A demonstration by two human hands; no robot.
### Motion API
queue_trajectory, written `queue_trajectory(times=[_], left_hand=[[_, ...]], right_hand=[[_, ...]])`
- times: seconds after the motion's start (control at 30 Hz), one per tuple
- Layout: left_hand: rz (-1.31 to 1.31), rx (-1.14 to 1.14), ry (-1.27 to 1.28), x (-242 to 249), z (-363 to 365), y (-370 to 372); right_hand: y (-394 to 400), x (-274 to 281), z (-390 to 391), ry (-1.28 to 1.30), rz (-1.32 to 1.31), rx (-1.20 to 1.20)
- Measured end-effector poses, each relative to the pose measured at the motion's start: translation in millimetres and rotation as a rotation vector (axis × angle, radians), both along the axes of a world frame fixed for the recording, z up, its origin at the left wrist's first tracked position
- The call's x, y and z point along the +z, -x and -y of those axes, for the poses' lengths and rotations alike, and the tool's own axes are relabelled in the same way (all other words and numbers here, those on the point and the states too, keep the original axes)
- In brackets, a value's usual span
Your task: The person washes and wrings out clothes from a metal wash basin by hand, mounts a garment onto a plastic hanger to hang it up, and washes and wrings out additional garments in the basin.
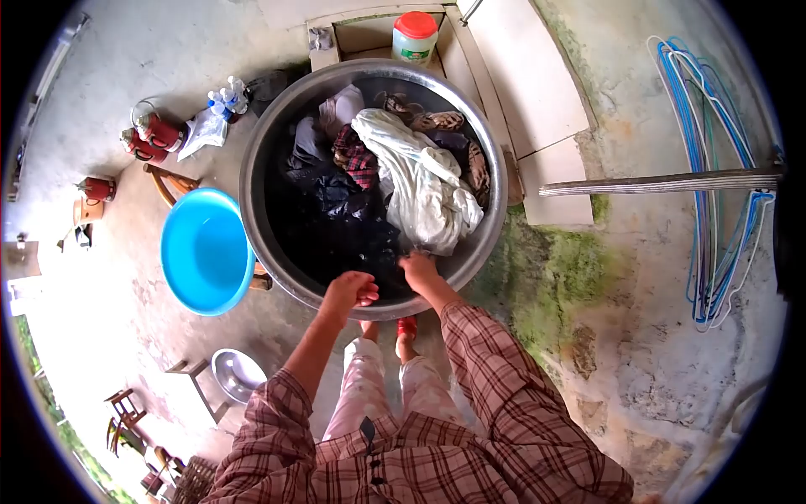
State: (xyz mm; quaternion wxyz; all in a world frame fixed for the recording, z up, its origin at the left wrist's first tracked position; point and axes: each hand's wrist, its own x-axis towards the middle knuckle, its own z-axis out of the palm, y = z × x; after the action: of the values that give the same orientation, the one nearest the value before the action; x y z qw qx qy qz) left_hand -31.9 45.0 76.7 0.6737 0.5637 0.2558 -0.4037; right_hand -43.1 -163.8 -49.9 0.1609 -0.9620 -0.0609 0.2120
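Observation:
A large round metal tub (248,197) holds dark water and a heap of wet clothes. White cloth (411,172) lies on the right of the heap, a red-and-black checked piece (357,158) in its middle, and dark cloth (340,197) on the left. Over the tub's near edge is my left hand (352,291), its fingers curled, with nothing I can make out in them. My right hand (417,270) reaches inside the near rim with fingers bent down at the dark cloth below the white one; its fingertips are partly hidden.
A blue basin (207,252) stands left of the tub, with a metal bowl (238,375) nearer. Behind the tub is a red-lidded container (415,38). Red flasks (159,133) stand at the upper left. Hangers (705,126) hang on a pole (655,182) at right.

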Motion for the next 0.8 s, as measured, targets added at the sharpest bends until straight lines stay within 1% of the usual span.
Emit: queue_trajectory(times=[0.03, 0.07, 0.1, 0.13, 0.2, 0.27, 0.3, 0.37, 0.4, 0.43, 0.5, 0.53, 0.6, 0.63, 0.67, 0.7, 0.77, 0.8], left_hand=[[-0.011, -0.038, -0.016, -0.1, 3.2, 5.1], [-0.028, -0.025, -0.003, 0.1, 4.1, 8.4], [-0.043, -0.01, 0.013, 3.5, 5.7, 9.8], [-0.06, 0.005, 0.032, 8.0, 8.3, 11.2], [-0.241, 0.111, 0.156, 20.2, 13.9, 6.5], [-0.431, 0.242, 0.282, 26.6, 24.0, 0.8], [-0.57, 0.3, 0.426, 19.0, 26.4, -4.4], [-0.548, 0.342, 1.007, 17.1, 23.9, -12.9], [-0.416, 0.399, 0.704, 41.4, 34.8, -20.1], [-0.458, 0.377, 0.719, 48.4, 34.0, -28.8], [-0.383, 0.226, 0.989, -3.1, 17.0, -41.5], [-0.424, 0.252, 0.936, -0.9, 18.0, -42.9], [-0.502, 0.308, 0.827, 2.8, 19.8, -45.3], [-0.405, 0.295, 0.558, 30.1, 28.4, -44.9], [-0.308, 0.297, 0.753, 62.2, 24.1, -38.0], [-0.282, 0.274, 0.749, 94.4, 28.9, -38.5], [-0.266, 0.231, 0.92, 101.7, 34.0, -41.8], [-0.23, 0.209, 0.761, 113.6, 37.4, -41.9]], right_hand=[[-11.8, -3.4, 2.8, -0.172, -0.147, -0.156], [-16.4, -5.1, 3.6, -0.157, -0.014, -0.159], [-21.8, 9.1, 2.9, -0.139, 0.12, -0.16], [-25.4, 35.1, 2.2, -0.202, 0.175, -0.172], [-28.6, 112.7, -3.5, -0.327, 0.285, -0.195], [-24.6, 189.2, -10.8, -0.611, 0.28, -0.207], [-21.1, 219.2, -15.0, -0.755, 0.276, -0.211], [-10.4, 254.8, -23.4, -0.853, 0.37, -0.105], [-5.1, 275.4, -25.5, -0.893, 0.227, -0.086], [1.8, 285.7, -28.9, -0.858, 0.229, -0.045], [12.1, 301.5, -37.4, -0.988, 0.197, -0.029], [11.8, 302.8, -42.2, -0.971, 0.366, 0.063], [8.7, 300.7, -45.2, -1.043, 0.282, -0.084], [5.2, 301.9, -46.6, -1.08, 0.239, -0.156], [-4.1, 315.3, -44.4, -1.032, 0.232, -0.256], [-16.2, 297.3, -45.8, -1.053, 0.329, -0.308], [-39.4, 288.1, -39.6, -1.036, 0.198, -0.461], [-51.8, 257.3, -34.0, -0.931, 0.293, -0.468]])
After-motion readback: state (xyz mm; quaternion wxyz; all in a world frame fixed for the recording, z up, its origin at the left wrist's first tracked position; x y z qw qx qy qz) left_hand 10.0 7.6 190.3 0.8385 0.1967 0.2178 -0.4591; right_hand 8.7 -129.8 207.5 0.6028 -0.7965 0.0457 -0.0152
